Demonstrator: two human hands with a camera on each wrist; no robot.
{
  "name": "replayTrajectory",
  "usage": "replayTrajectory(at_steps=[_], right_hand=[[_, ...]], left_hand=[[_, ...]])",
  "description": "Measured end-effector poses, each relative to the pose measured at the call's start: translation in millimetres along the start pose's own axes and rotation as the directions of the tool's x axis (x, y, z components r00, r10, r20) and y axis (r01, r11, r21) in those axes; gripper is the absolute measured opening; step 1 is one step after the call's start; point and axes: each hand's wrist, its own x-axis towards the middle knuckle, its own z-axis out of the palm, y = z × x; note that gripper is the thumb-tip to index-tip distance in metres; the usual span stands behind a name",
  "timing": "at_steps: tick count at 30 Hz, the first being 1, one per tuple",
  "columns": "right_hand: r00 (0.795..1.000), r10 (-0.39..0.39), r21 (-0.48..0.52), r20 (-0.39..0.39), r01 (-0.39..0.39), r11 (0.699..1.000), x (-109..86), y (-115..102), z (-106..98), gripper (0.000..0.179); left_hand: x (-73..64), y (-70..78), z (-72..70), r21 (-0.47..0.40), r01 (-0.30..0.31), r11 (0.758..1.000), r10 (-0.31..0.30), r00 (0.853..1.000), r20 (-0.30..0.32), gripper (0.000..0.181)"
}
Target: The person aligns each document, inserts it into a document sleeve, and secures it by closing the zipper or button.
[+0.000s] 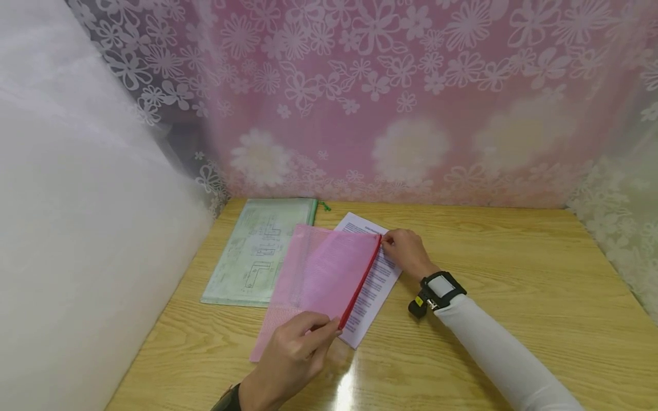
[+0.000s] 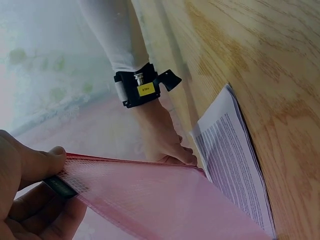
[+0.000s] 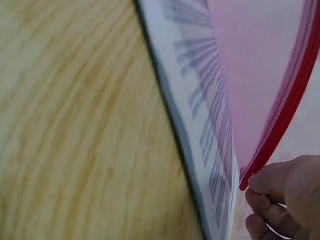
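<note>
A pink mesh zipper pouch (image 1: 329, 268) with a red zipper edge is tilted up over a stack of printed paper (image 1: 377, 297). My left hand (image 1: 295, 351) pinches the near end of the zipper edge between thumb and fingers; in the left wrist view a small dark tag (image 2: 60, 187) shows beside those fingers. At the far end, my right hand (image 1: 408, 251) pinches the corner of the red zipper (image 3: 285, 132) with thumb and forefinger. The pouch covers the left part of the paper, whose printed text shows along the right side.
A pale green zipper pouch (image 1: 236, 251) with drawings inside lies at the left, partly under the pink one, a green zipper cord (image 1: 325, 206) at its corner. Behind the wooden table (image 1: 514, 274) hangs a pink floral curtain (image 1: 329, 103); a white sheet (image 1: 92, 228) hangs left.
</note>
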Motion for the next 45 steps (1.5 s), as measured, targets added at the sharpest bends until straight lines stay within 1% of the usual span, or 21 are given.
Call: replayTrajectory(at_steps=[10,16,19,28,31,34,38,43,45], right_hand=[[1.000,-0.004,-0.017,-0.017,0.003,1.000,5.1,5.0,1.7,0.018],[1.000,0.011,-0.013,-0.025,-0.011,1.000,8.2,9.5,1.0,0.018],[0.999,0.020,-0.014,-0.025,-0.021,1.000,9.9,11.8,0.4,0.019],[0.999,-0.006,-0.065,-0.043,0.003,0.998,16.3,24.2,-0.1,0.018],[0.999,-0.009,-0.065,-0.038,0.006,0.998,17.3,25.3,-1.4,0.018],[1.000,-0.004,-0.049,-0.030,0.003,0.999,17.7,25.3,-2.4,0.019],[1.000,0.011,-0.015,-0.013,-0.011,1.000,15.8,25.7,-3.2,0.018],[0.999,0.020,0.051,0.050,-0.023,0.998,9.8,22.9,-4.1,0.023],[0.997,0.018,0.074,0.077,-0.024,0.997,6.2,19.2,-6.1,0.026]], left_hand=[[0.9,0.5,1.7,-0.005,-0.005,1.000,0.005,1.000,0.003,0.013],[1.2,-0.1,3.1,0.007,-0.046,0.999,0.046,0.999,-0.014,0.012],[0.9,-0.4,3.4,0.007,-0.063,0.998,0.063,0.998,-0.017,0.014],[1.2,-1.2,4.4,0.010,-0.100,0.995,0.101,0.995,-0.023,0.012],[1.3,-1.2,4.8,0.010,-0.105,0.994,0.105,0.994,-0.024,0.012],[0.7,-0.8,5.4,0.008,-0.100,0.995,0.100,0.995,-0.028,0.010],[0.3,-0.5,6.7,0.010,-0.074,0.997,0.074,0.997,-0.027,0.009],[0.2,-1.7,8.2,0.024,-0.052,0.998,0.053,0.998,-0.035,0.025],[0.3,-2.4,8.5,0.031,-0.054,0.998,0.056,0.998,-0.041,0.026]])
